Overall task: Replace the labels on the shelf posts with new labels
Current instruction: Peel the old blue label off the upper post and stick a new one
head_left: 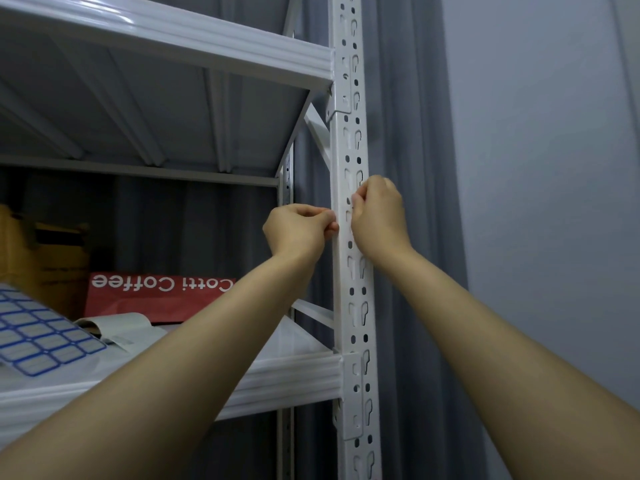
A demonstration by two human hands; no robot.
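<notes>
- We are curling left hand (298,233) and right hand (379,220) against the post (349,150); whether they are gripping anything, we cannot tell.
- Label sheet (38,337) is lying on the shelf (294,375).
- Hasty peeling is risking tears and leftover glue.

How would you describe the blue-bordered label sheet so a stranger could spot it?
Start at the lower white metal shelf. At its left end lies a flat sheet of blue-bordered rectangular labels, beside an open white booklet. Only it carries a grid of blue outlines.

Label sheet (41,337) partly off left edge
</notes>
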